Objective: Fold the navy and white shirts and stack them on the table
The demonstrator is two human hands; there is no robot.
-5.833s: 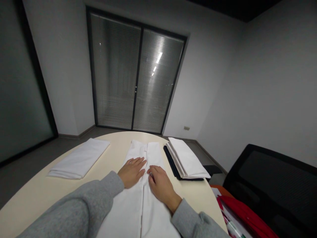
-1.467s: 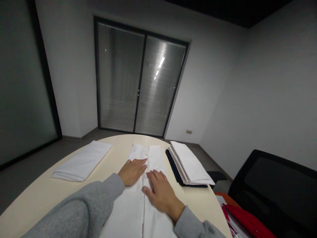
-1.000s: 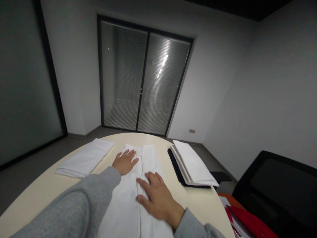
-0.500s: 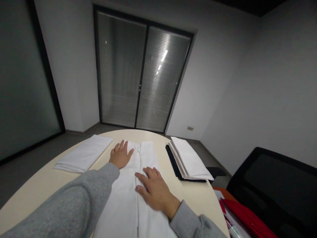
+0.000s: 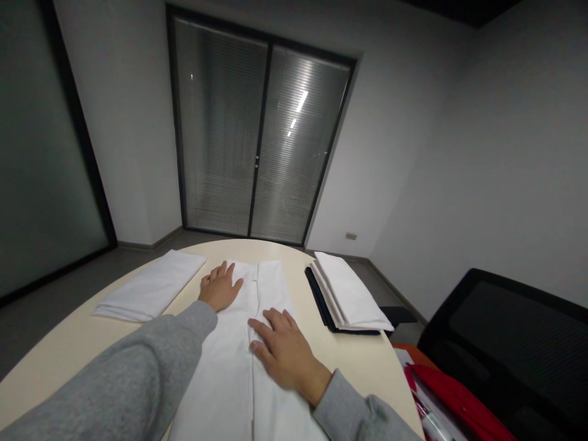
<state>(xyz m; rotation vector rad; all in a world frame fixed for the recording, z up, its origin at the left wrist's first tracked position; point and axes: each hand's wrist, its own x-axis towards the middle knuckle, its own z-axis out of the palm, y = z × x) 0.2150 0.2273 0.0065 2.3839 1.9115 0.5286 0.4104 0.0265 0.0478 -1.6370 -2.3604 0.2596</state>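
Observation:
A long white cloth (image 5: 229, 367) lies on the round cream table (image 5: 367, 367), its two sides folded in so their edges meet along a lengthwise seam. My left hand (image 5: 219, 288) rests with spread fingers on its far left edge. Nearer to me, my right hand (image 5: 287, 352) lies on the right half, fingers apart, thumb and index fingertips at the seam. Neither hand grips anything.
On the left of the table is a folded white cloth (image 5: 151, 286). At the right sits a stack of folded white cloths (image 5: 351, 294) over a dark one (image 5: 319, 297). Beyond the right edge are a black chair (image 5: 509, 343) and red items (image 5: 459, 398).
The view has shifted slightly, so the scene sits a little further left. Both hands keep nearly the same places on the cloth.

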